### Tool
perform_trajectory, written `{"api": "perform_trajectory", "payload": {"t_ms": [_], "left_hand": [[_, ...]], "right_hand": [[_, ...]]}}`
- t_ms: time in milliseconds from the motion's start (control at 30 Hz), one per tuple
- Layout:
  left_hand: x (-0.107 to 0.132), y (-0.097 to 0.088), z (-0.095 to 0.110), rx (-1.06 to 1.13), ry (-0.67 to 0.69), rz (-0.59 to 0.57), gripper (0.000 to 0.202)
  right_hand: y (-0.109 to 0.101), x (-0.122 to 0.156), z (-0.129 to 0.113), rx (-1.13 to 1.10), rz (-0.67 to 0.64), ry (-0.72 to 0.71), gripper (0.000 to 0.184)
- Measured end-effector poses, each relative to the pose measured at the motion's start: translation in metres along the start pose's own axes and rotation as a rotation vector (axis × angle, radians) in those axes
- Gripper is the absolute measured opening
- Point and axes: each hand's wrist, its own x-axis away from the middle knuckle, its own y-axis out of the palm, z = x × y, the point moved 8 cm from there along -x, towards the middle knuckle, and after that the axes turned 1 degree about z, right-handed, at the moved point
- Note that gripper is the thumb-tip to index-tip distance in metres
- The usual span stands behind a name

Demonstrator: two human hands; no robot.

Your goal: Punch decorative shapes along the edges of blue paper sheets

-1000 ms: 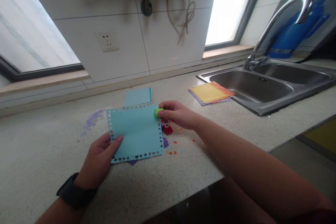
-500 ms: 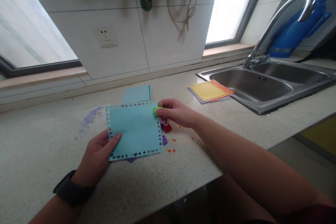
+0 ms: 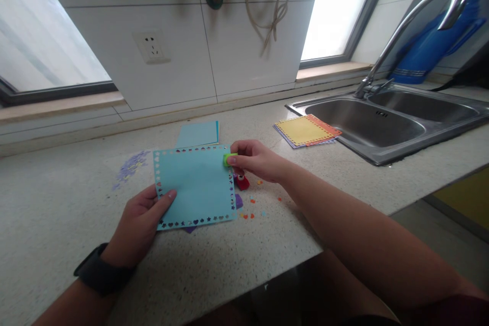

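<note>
A light blue sheet of paper (image 3: 196, 183) with small shapes punched along its edges is held up over the counter. My left hand (image 3: 143, 219) pinches its left side, thumb on top. At the upper right corner, my right hand (image 3: 254, 160) is closed on a small green craft punch (image 3: 228, 159), which sits over the paper's edge. Just below that hand lies a red punch (image 3: 242, 182). Purple pieces (image 3: 239, 201) show partly from under the sheet, their kind hidden.
Behind the sheet lies a stack of blue paper (image 3: 198, 133). Yellow and orange punched sheets (image 3: 305, 131) rest by the steel sink (image 3: 367, 117). Purple confetti (image 3: 132, 168) is heaped at the left, and orange bits (image 3: 252, 215) are scattered on the counter (image 3: 267, 249).
The view has tilted down slightly. Both hands, the sheet and the green punch keep nearly the same positions relative to each other.
</note>
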Motion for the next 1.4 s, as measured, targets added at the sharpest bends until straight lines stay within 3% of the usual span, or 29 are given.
{"api": "perform_trajectory", "payload": {"t_ms": [567, 700, 1400], "left_hand": [[-0.003, 0.0, -0.009, 0.068, -0.037, -0.048, 0.045], [-0.006, -0.002, -0.009, 0.094, 0.013, -0.056, 0.046], [-0.007, -0.005, -0.007, -0.009, 0.03, -0.035, 0.037]], "right_hand": [[0.001, 0.0, 0.003, -0.015, -0.01, 0.003, 0.03], [0.001, 0.0, 0.005, -0.027, -0.004, 0.01, 0.028], [0.007, 0.002, 0.015, -0.017, -0.065, 0.106, 0.028]]}}
